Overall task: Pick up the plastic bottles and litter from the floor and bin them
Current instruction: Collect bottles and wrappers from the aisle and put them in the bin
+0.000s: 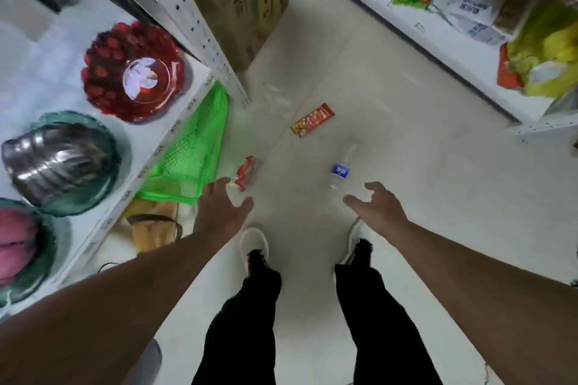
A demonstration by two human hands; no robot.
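Observation:
A clear plastic bottle with a blue label [340,169] lies on the pale floor ahead of my feet. A second clear bottle with a red label [245,172] lies to the left, near the shelf base. A red and yellow snack wrapper [312,120] lies farther along the aisle. My left hand [220,202] hovers just short of the red-label bottle, fingers spread and holding nothing. My right hand [377,204] is open too, fingers curled loosely, just below and right of the blue-label bottle.
A white shelf on the left holds a red bowl [134,72], a steel bowl [53,162] and a green mesh basket [190,150]. A cardboard box [247,3] stands at the aisle's far end. The right shelf [453,50] holds snack packets. My white shoes [254,244] stand on the floor.

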